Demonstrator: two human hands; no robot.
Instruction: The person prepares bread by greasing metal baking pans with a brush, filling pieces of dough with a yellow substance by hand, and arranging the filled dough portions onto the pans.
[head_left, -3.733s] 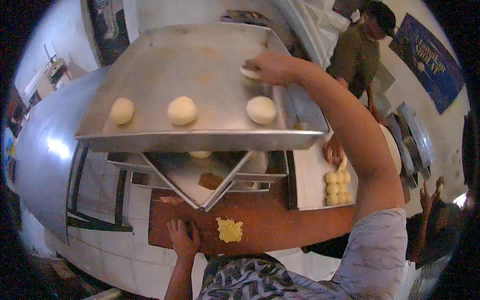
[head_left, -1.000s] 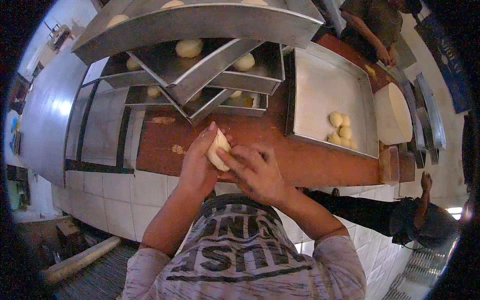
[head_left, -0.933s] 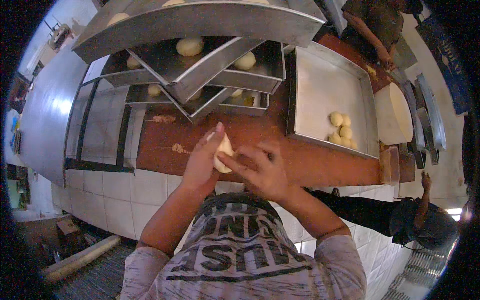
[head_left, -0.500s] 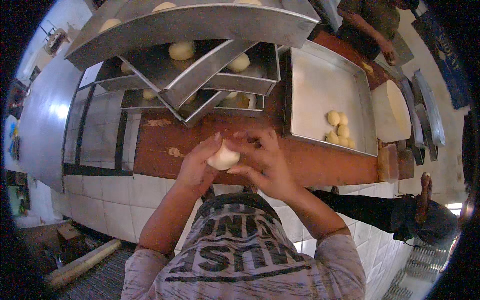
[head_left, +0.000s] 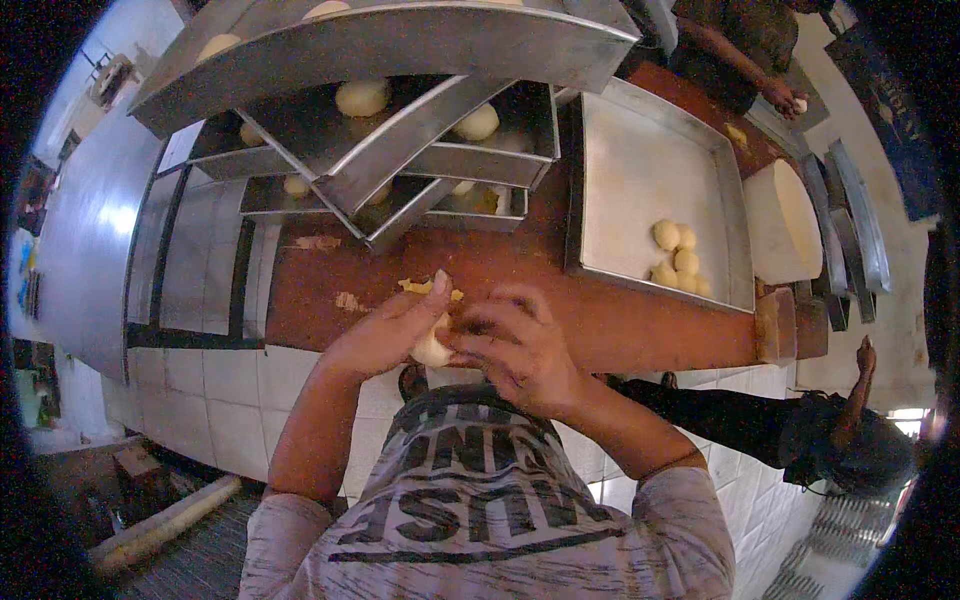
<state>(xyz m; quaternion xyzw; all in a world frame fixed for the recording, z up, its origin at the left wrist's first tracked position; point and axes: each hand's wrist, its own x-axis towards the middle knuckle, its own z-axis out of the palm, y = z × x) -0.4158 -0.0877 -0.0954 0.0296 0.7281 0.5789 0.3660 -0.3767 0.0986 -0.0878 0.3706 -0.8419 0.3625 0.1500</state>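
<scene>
My left hand (head_left: 385,330) is closed around a pale dough ball (head_left: 431,349) just above the front edge of the table, its thumb pointing up and away. My right hand (head_left: 520,350) presses curled fingers against the dough's right side; they are a little blurred. Much of the ball is hidden between the two hands. Just past my left thumb shows a ragged yellow patch (head_left: 415,286); whether it lies on the tabletop or belongs to the dough I cannot tell. To the right, a metal tray (head_left: 640,140) holds several dough balls (head_left: 686,261) bunched in its near right corner.
Metal trays (head_left: 390,60) with spaced dough balls are stacked crosswise at the far left on the reddish-brown table (head_left: 480,260). A whitish tub (head_left: 783,222) stands right of the single tray. One person (head_left: 740,50) works at the far right; another (head_left: 840,430) is at right.
Both my hands have come nearer to me with the dough, and my right fingers have closed in on it. The yellow patch now shows. The far person's hand has shifted, with something small and pale.
</scene>
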